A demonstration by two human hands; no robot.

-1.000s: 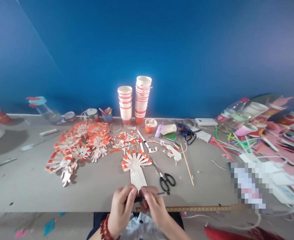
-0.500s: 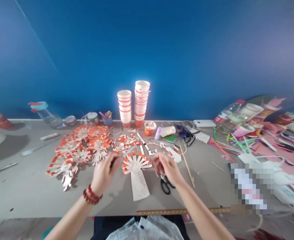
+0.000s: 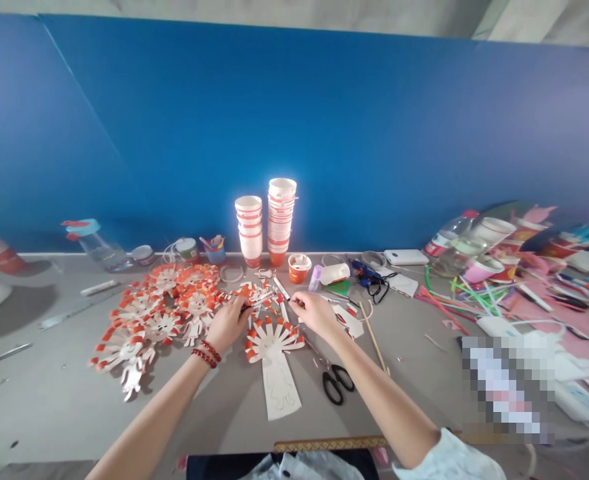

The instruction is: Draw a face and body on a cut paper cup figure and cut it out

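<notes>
A flower-like paper cutout (image 3: 271, 338) with orange-tipped strips and a small drawn face lies flat before me. A white paper piece (image 3: 280, 387) with pencil outlines extends from it towards me. My left hand (image 3: 230, 321), a red bead bracelet at its wrist, is closed at the edge of a heap of orange and white paper scraps (image 3: 257, 293). My right hand (image 3: 315, 312) is closed in a pinch close to a white marker (image 3: 281, 288). Whatever either hand holds is too small to make out. Black-handled scissors (image 3: 338, 383) lie below my right forearm.
Finished-looking orange and white paper flowers (image 3: 161, 307) pile up on the left. Two stacks of paper cups (image 3: 281, 220) stand by the blue wall. A glue gun (image 3: 369, 275) and wooden stick (image 3: 373, 337) lie right of centre. Bottles, cups and pipe cleaners (image 3: 444, 303) crowd the far right.
Both hands have moved forward, away from me, past the paper flower to the scraps and marker. My right hand's fingers have drawn into a pinch. The view has tilted upward.
</notes>
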